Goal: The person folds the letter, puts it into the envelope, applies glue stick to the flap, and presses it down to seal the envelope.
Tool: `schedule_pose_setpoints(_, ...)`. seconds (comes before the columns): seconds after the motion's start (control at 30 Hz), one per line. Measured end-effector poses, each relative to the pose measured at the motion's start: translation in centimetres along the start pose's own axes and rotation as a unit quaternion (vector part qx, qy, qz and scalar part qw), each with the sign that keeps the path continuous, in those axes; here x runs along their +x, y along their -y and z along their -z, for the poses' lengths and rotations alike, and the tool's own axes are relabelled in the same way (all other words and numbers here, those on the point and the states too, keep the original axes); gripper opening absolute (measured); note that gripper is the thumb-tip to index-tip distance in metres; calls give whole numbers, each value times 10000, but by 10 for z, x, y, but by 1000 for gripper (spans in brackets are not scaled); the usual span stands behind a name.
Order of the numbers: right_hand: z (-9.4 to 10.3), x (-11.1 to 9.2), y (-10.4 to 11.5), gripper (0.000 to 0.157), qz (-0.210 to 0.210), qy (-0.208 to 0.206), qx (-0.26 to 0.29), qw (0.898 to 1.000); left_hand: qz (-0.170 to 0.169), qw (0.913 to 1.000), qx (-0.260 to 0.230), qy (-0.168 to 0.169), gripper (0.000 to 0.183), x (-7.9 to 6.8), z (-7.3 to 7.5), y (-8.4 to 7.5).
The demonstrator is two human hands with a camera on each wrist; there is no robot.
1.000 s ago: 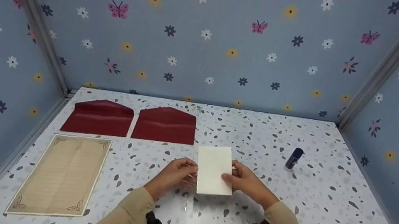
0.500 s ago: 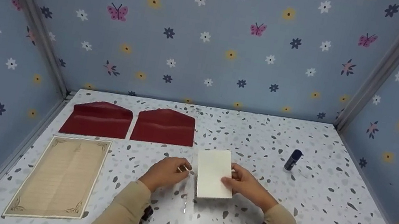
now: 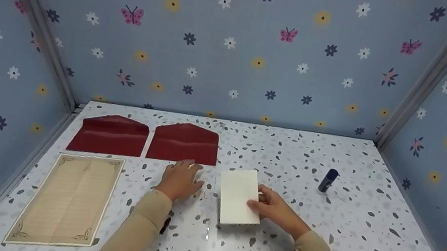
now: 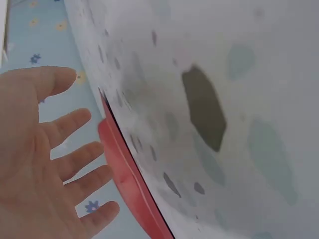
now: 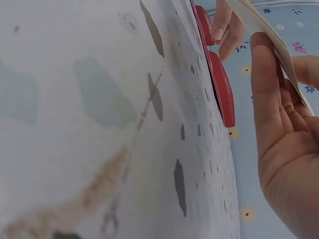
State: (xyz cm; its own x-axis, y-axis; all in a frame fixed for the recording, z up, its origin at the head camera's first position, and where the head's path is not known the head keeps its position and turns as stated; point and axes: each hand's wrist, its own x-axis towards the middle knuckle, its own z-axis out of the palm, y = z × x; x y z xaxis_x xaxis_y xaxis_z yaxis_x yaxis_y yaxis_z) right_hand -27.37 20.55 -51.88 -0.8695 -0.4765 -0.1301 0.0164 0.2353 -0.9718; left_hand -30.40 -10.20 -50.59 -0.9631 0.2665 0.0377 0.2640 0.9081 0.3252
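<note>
In the head view my right hand (image 3: 280, 210) pinches the right edge of a folded cream sheet of paper (image 3: 238, 197), thumb on top and fingers beneath. The right wrist view shows the folded paper (image 5: 271, 32) edge-on, raised over the table. My left hand (image 3: 180, 180) is apart from the paper, its fingers spread and pointing at the near edge of the right-hand red envelope (image 3: 184, 142). Nothing lies in the palm of the left hand (image 4: 37, 159) in the left wrist view. A second red envelope (image 3: 111, 135) lies just left of the first, both with flaps up.
A tan letter sheet (image 3: 67, 201) with an ornate border lies flat at the left. On the right stands a small glue stick (image 3: 328, 180) with a dark blue cap. Flower-patterned walls (image 3: 233, 67) enclose the speckled table (image 3: 368, 243) at the back and sides.
My left hand has let go of the paper's left edge and moved left and forward toward the red envelopes, its fingers spreading. The right hand keeps its pinch on the paper, nearly still.
</note>
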Motion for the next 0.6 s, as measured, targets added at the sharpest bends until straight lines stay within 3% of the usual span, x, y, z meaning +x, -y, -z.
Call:
schedule_pose_setpoints(0.3, 0, 1, -4, 65, -21, -2, -46, 10000, 664, 9973, -142, 285, 63, 23, 0, 19)
schedule_pose_setpoints(0.6, 2, 0, -4, 59, 72, 7, 39, 10000, 943, 9938, -135, 577, 63, 26, -2, 20)
